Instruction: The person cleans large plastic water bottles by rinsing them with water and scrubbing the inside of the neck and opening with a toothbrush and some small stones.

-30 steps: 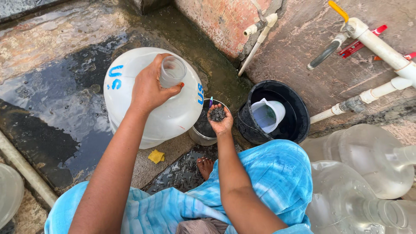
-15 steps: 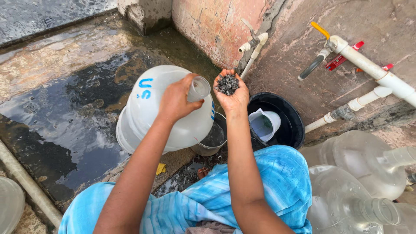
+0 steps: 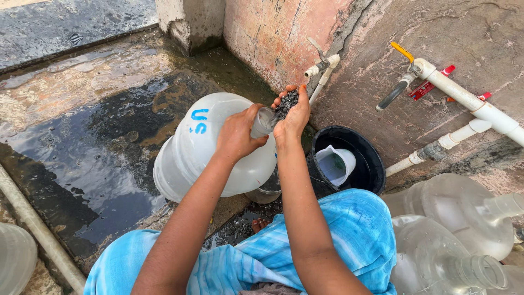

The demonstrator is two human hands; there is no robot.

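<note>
A large translucent white water jug (image 3: 202, 147) with blue letters lies tilted over the wet concrete. My left hand (image 3: 237, 134) grips its neck (image 3: 263, 121) just below the mouth. My right hand (image 3: 292, 112) is cupped beside the mouth and holds a heap of small dark gravel (image 3: 285, 104), tipped toward the opening. My lap is covered by blue striped cloth (image 3: 349, 235), and a toe shows below the jug.
A black bucket (image 3: 367, 158) with a white jug inside stands to the right. A small metal bowl (image 3: 265, 192) sits under the big jug. Taps and white pipes (image 3: 464, 98) run along the wall. More clear jugs (image 3: 458, 218) lie at right; wet floor (image 3: 82, 147) at left.
My right hand rose from low beside the bucket to the jug's mouth, carrying the gravel. The view shifted, and the jug now sits more to the centre, with my left hand still on its neck.
</note>
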